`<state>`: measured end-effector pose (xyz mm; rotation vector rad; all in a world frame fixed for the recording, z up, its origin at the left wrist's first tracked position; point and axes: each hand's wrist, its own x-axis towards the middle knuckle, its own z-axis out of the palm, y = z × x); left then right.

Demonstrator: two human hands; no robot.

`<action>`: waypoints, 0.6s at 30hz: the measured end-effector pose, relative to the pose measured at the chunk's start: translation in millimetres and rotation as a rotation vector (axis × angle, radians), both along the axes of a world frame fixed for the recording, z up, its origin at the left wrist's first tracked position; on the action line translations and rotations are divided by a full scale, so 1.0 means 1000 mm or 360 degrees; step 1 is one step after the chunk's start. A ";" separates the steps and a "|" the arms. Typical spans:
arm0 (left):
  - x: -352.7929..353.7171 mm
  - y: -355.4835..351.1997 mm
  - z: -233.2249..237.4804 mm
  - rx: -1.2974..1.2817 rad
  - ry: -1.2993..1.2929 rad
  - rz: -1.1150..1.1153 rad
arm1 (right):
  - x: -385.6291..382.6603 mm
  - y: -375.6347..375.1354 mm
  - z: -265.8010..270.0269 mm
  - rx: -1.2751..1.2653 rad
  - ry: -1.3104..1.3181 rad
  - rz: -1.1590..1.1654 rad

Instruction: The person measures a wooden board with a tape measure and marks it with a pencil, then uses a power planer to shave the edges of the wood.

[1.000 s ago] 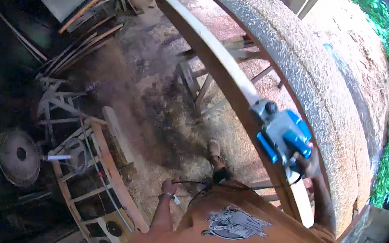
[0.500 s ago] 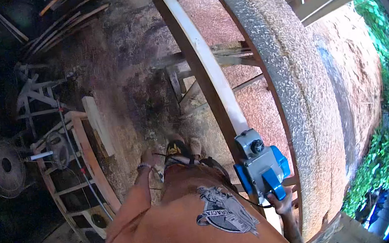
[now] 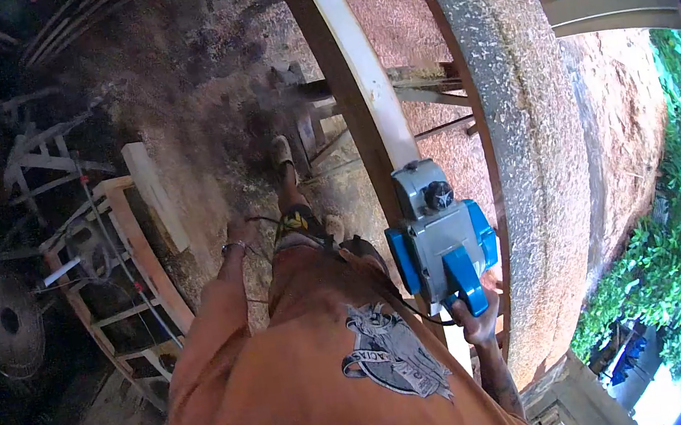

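Note:
An electric planer (image 3: 439, 242), grey with blue parts, rests on a long pale-topped wooden beam (image 3: 349, 52). My right hand (image 3: 480, 314) is wrapped round its blue rear handle. A black power cord (image 3: 421, 315) runs from the planer's back end towards my body. Away to the left, my left hand (image 3: 240, 231) hangs low with its fingers closed on a dark length of cord (image 3: 266, 219). A band circles that wrist.
Wooden trestles (image 3: 324, 90) support the beam. Beside it runs a second board (image 3: 458, 59), with shavings-covered ground (image 3: 531, 153) beyond. On the left stand a wooden frame (image 3: 139, 248), a fan (image 3: 11, 320) and a loose timber piece (image 3: 153, 194). Planks lie at the upper left.
The planer and my right hand have moved forward along the beam. One foot has stepped ahead. My left hand has also come forward with the cord, and the view has shifted.

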<state>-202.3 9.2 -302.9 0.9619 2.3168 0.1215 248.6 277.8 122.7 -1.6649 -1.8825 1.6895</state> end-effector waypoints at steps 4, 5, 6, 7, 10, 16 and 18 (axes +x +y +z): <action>-0.027 0.028 0.007 -0.0190 -0.0724 0.0805 | -0.065 0.034 0.003 0.0042 0.0028 0.0010; -0.032 0.033 0.013 -0.0191 -0.0729 0.0787 | -0.076 0.044 0.002 0.0066 0.0001 0.0083; -0.040 0.040 0.018 -0.0187 -0.0731 0.0770 | -0.095 0.055 0.003 0.0064 0.0016 0.0062; -0.050 0.048 0.020 -0.0175 -0.0728 0.0758 | -0.118 0.066 0.005 0.0067 0.0038 0.0046; -0.077 0.061 0.007 -0.0224 -0.0587 0.0655 | -0.167 0.098 0.003 0.0008 0.0017 0.0008; -0.107 0.044 -0.056 -0.0330 -0.0473 0.0792 | -0.311 0.179 0.012 0.0003 0.0050 0.0032; -0.116 0.050 -0.056 0.0044 -0.0307 0.0903 | -0.363 0.212 0.010 0.0033 0.0147 0.0044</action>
